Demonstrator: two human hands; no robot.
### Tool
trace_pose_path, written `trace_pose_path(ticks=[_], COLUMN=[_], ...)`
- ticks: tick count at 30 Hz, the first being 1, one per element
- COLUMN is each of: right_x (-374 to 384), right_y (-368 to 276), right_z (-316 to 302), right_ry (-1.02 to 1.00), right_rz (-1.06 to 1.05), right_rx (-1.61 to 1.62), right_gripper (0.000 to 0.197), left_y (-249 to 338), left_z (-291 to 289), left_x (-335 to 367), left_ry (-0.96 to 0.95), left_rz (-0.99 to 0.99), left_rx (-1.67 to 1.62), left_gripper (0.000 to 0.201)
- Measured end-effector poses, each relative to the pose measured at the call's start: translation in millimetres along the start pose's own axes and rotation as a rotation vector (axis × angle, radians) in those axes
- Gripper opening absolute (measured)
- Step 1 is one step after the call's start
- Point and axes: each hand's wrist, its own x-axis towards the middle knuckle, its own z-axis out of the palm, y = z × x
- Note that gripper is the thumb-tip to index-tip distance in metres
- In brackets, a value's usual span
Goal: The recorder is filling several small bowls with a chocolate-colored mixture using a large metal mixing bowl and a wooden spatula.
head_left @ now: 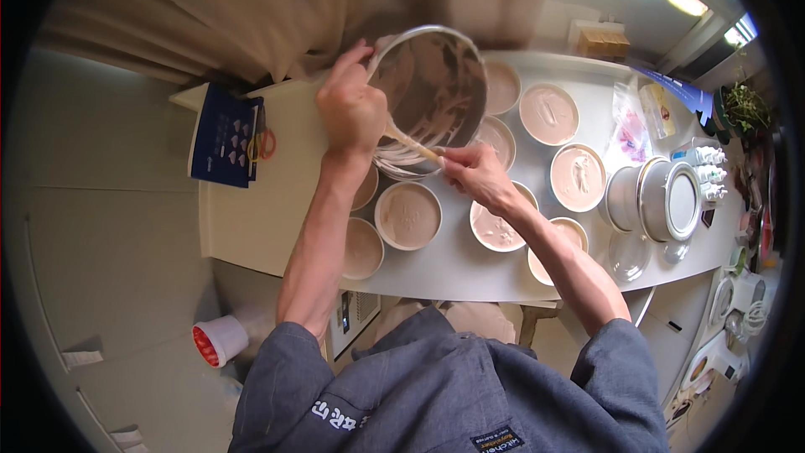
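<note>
My left hand [352, 107] is closed on the rim of a large metal mixing bowl [480, 59], tipped on its side above the table. Pale pinkish-brown batter [411, 75] smears its inside wall and coats the lower rim. Between the fingers of my right hand [478, 174] is the handle of a spatula [412, 143], which slants across the bowl's lower edge; its blade end is partly hidden near my left hand. Under and around the bowl stand several round white containers filled with the same batter, among them one at the front [407, 216] and one at the right [578, 176].
Stacked round metal tins [671, 200] and a clear dome lid [629, 256] stand at the right. Beyond them are small white-capped bottles [711, 172] and a plastic bag [629, 130]. Orange-handled scissors [263, 141] lie by a blue box [225, 138] at the left. A white bucket [225, 340] is below.
</note>
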Motion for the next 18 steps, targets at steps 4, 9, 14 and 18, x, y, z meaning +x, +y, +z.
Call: trace_pose_path(ticks=[4,9,14,18], right_x=[-5,-21,-25,10], right_y=[-18,-41,-32,36], right_z=[-27,-81,-119,-138], right_ry=[0.109,0.231,0.374,0.607], right_rz=[-0.078,-0.112,-0.173,-0.406], right_rx=[0.025,-0.045,-0.058,-0.623], right_gripper=[0.032,0.031,0.027,0.02], left_y=[-19,-39,-59,-62], left_z=[5,11,0,-7], left_x=[13,34,47,48], left_ry=[0.023,0.057,0.083,0.098], left_rz=[-0.076,-0.185,-0.159,-0.167], left_rx=[0.04,0.023,0.102,0.085], left_gripper=[0.018,0.029,0.031,0.03])
